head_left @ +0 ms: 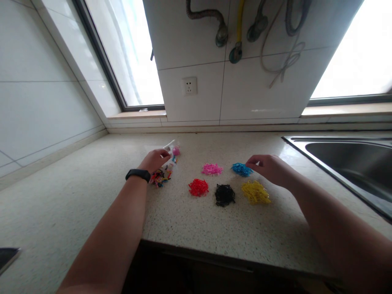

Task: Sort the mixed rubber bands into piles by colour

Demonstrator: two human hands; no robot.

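Note:
My left hand [157,160], with a dark band on its wrist, hangs over a mixed pile of small coloured pieces [161,177]. Its fingers are pinched together; what they hold, if anything, is too small to see. Just beyond it lies a clear plastic bag [171,145] with something pink at its mouth. My right hand [265,166] has thumb and forefinger closed at the edge of a blue pile [241,169], their contents hidden. Around it are pink [212,169], red [198,187], black [224,195] and yellow [256,192] piles of similar small thin pieces.
A speckled pale countertop [183,224] carries the piles, its front edge close to me. At the right is a steel sink [352,163]. Behind stands a tiled wall with a socket [189,86] and hoses [211,14]. A dark flat object [7,257] shows at lower left.

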